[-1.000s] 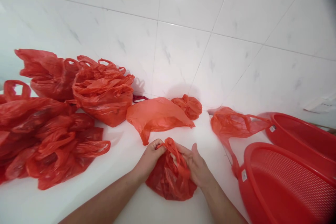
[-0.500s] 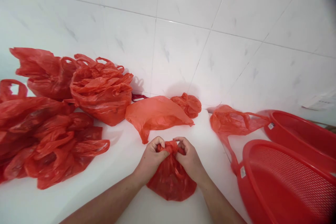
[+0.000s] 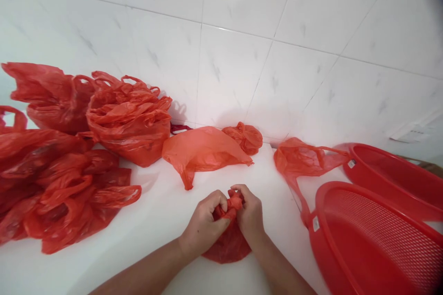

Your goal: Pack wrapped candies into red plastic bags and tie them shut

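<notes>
Both hands grip a red plastic bag (image 3: 226,246) over the white tabletop (image 3: 166,221), near its front. My left hand (image 3: 206,223) has its fingers curled into the gathered top of the bag from the left side. From the right, my right hand (image 3: 249,212) is closed around the bunched plastic, its fingers bent over the top. The upper part of the bag is scrunched into a small tuft between the two hands. Its lower part hangs rounded beneath them, partly hidden by the hands.
On the left lies a large pile of red plastic bags (image 3: 65,193), with a stuffed bag (image 3: 129,124) behind it. A flattened bag (image 3: 204,150) and a crumpled bag (image 3: 247,137) lie along the tiled wall (image 3: 235,69). At right are a loose bag (image 3: 297,159) and red plastic baskets (image 3: 349,239).
My hands have drawn closer together, with the right hand's fingers now curled in. The bag's top has gone from loose handles to a tight bunch, and the bag looks smaller.
</notes>
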